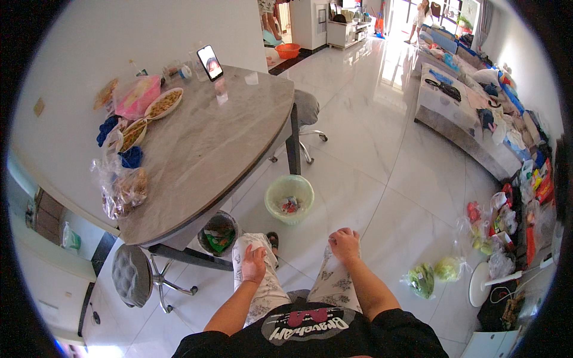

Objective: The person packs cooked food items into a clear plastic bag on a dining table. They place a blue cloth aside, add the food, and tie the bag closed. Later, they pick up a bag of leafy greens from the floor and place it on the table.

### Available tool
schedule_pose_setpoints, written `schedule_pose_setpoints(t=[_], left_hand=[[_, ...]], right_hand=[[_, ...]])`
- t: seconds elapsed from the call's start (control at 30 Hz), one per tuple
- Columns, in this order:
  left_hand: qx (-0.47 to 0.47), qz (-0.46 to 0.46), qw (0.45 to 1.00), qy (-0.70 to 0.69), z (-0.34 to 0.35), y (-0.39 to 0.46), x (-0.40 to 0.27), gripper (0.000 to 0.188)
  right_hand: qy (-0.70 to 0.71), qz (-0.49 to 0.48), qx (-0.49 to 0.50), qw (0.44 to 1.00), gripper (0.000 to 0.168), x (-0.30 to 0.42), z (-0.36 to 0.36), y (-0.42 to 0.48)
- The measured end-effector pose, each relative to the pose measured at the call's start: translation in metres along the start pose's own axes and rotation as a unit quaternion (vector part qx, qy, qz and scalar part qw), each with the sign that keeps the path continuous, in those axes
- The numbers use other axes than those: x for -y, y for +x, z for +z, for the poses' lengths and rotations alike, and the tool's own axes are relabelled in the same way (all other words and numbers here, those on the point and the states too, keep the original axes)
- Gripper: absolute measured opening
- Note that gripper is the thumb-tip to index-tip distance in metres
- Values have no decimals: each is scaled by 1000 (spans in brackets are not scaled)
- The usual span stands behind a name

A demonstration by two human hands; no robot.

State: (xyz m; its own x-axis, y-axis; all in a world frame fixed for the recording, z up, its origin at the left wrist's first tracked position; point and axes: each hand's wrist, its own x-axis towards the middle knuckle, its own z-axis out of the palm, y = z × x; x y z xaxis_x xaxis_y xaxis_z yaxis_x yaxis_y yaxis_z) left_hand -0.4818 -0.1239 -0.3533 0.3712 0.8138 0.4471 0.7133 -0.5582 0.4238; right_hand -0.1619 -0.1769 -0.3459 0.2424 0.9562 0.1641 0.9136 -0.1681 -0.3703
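My left hand [254,263] rests on my thigh in white patterned trousers, its fingers a little apart and holding nothing. On the other knee lies my right hand [344,244], fingers bent; nothing is visible in it. A pale green plastic bin [290,190] with some litter inside stands on the floor in front of my knees. Beside it, partly under the table edge, is a dark bin [219,232] with a green wrapper. The grey marble-look table [201,138] bears a propped-up smartphone [210,63], two oval dishes of food [164,104] and a clear plastic bag of brown food [127,190].
Grey-covered swivel stools [130,276] [306,107] stand at the table. At the right, bagged green vegetables [421,280] lie on the floor near a white round base [480,284]. A sofa [465,129] holds piled clothes. A person [420,20] stands far off by the bright doorway.
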Motion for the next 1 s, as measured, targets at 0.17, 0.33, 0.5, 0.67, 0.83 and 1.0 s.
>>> schedule_pose_setpoints(t=[0.17,0.33,0.5,0.67,0.83,1.0], left_hand=[[8,-10,1000,0,2,-1,3,17],[16,-14,1000,-10,-1,3,0,17],[31,-23,999,-7,-4,5,-2,17],[21,-12,1000,18,-5,5,-5,17],[24,-10,1000,11,-5,6,-5,17],[27,-4,1000,0,-3,6,-3,17]], right_hand=[[-9,4,-6,1000,8,2,-3,1],[1,-2,-19,1000,7,-2,-2,1],[-1,7,-11,1000,7,-1,-3,2],[1,0,-16,1000,7,-1,-2,2],[5,-6,-27,1000,7,-4,-1,3],[-3,-8,-17,1000,7,-2,-3,3]])
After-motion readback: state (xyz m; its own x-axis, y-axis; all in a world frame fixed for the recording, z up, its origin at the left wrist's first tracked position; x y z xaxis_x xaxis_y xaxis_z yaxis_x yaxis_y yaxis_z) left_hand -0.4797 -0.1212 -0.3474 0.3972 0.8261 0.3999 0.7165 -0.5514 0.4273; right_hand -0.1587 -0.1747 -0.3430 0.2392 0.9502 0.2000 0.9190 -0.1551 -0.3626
